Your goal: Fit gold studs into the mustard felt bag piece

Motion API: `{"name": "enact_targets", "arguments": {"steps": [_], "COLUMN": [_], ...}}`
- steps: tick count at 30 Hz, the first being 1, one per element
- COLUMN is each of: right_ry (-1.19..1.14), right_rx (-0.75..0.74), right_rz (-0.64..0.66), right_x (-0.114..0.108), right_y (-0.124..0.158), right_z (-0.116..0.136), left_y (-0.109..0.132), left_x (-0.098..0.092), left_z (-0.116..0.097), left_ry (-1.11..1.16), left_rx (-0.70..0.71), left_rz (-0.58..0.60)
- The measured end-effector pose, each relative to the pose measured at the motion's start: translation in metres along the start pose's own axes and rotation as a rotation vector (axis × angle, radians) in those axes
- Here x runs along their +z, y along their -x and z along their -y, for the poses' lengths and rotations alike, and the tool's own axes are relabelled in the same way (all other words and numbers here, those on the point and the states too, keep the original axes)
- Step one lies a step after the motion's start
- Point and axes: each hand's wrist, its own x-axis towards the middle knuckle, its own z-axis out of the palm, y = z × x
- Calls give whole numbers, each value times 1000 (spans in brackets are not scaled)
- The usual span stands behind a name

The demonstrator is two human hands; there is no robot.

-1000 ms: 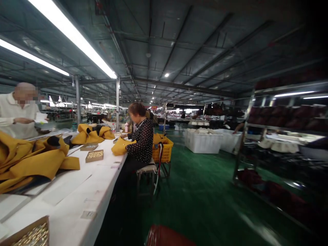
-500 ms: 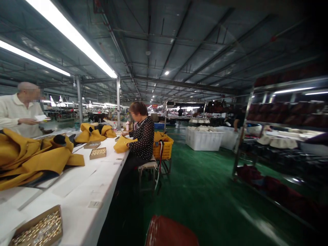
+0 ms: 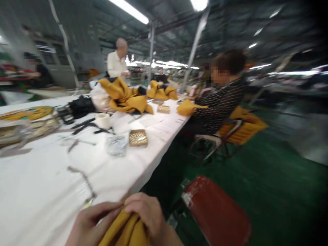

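At the bottom edge, my left hand [image 3: 89, 223] and my right hand [image 3: 148, 215] both grip a piece of mustard-yellow fabric [image 3: 125, 230] bunched between them, at the near edge of a long white table [image 3: 38, 184]. A thin metal chain [image 3: 82, 179] lies on the table just beyond my hands. Further along sit a small box of gold-coloured parts [image 3: 138, 137] and a clear bag [image 3: 116, 145]. The picture is blurred by motion.
A seated person in a dotted dark top [image 3: 217, 102] works on yellow fabric [image 3: 188, 107] at the table's right side, beside a yellow crate [image 3: 243, 128]. Another person [image 3: 118, 63] stands behind piles of yellow fabric [image 3: 125, 97]. A red stool [image 3: 217, 212] stands on the green floor.
The view has swung left and down from the hall onto the table. My two hands, unseen before, now appear at the bottom holding yellow fabric.
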Motion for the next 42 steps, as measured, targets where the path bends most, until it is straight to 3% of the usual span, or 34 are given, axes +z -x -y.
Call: {"name": "enact_targets", "arguments": {"steps": [2, 5, 12, 22, 29, 36, 42], "right_ry": [54, 94, 163, 196, 190, 229, 270], "right_rx": [-18, -43, -66, -48, -93, -110, -152], "right_rz": [-4, 13, 30, 48, 80, 114, 169], "right_x": [10, 11, 11, 8, 7, 11, 10], "right_y": [4, 7, 16, 8, 5, 3, -9], "right_z": [-12, -15, -7, 6, 12, 14, 16], "left_y": [28, 36, 45, 53, 59, 68, 68], "left_x": [-9, -5, -4, -14, -13, -14, -18], "left_z": [9, 7, -12, -15, -18, -13, -3], "left_ry": [60, 134, 233, 277, 321, 341, 435], "left_rx": [-139, -203, -110, -55, 47, -6, -168], "left_rz": [-74, -102, -46, 48, -39, -134, 20]}}
